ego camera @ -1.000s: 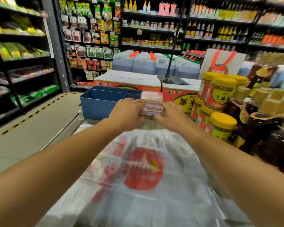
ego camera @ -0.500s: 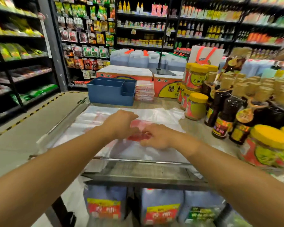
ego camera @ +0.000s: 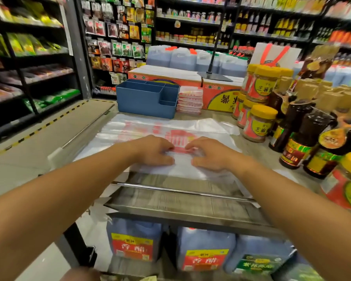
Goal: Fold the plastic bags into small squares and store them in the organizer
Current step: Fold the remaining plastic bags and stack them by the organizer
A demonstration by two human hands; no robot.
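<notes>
Head view: two hands, left hand (ego camera: pixel 154 151) and right hand (ego camera: pixel 209 154), one plastic bag (ego camera: pixel 201 126).

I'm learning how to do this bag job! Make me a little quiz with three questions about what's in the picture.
1. True or false: both hands rest on the flat plastic bag.
2. Where is the stack of folded bags? A) inside the blue organizer B) beside it on its right C) under the counter
3. Fill in: the sesame paste jars have ___ lids.

Key:
1. True: the left hand and the right hand lie on it.
2. B
3. Yellow
</notes>
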